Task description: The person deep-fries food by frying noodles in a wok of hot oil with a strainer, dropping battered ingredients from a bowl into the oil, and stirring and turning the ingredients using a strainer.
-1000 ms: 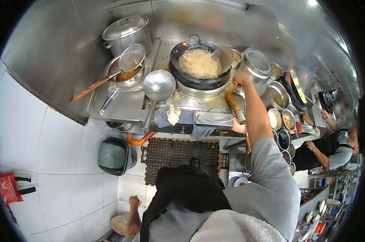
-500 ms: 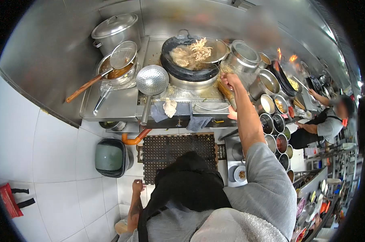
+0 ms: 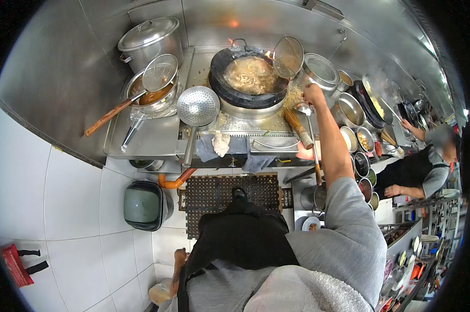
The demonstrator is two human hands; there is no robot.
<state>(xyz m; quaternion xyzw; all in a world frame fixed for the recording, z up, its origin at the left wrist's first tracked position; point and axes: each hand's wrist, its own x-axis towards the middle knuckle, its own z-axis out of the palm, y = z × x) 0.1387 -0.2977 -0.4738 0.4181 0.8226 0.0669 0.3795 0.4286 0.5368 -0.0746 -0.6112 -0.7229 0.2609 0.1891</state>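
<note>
My right hand (image 3: 313, 95) is closed on the handle of a round wire-mesh strainer (image 3: 288, 57), mostly hidden in my grip. The strainer is tipped up at the right rim of a black wok (image 3: 222, 70), and I see no food in it. Pale strips of food (image 3: 253, 78) lie in bubbling liquid in the wok. Small flames show at its back edge. Below my right hand are a ladle (image 3: 303, 108) and a bamboo wok brush (image 3: 297, 127). My left hand (image 3: 180, 256) hangs low by my side, fingers curled, with nothing visible in it.
A perforated skimmer (image 3: 198, 106) and cloths (image 3: 221, 143) lie left of the wok. Further left are a bowl with a second strainer (image 3: 159, 73) and a lidded pot (image 3: 149, 39). Several pots (image 3: 348, 110) stand to the right, where a co-worker (image 3: 417, 166) works another wok.
The strainer has gone from over the wok to its right rim and tipped up. The heap of pale strips is now down in the liquid. Flames have appeared behind the wok.
</note>
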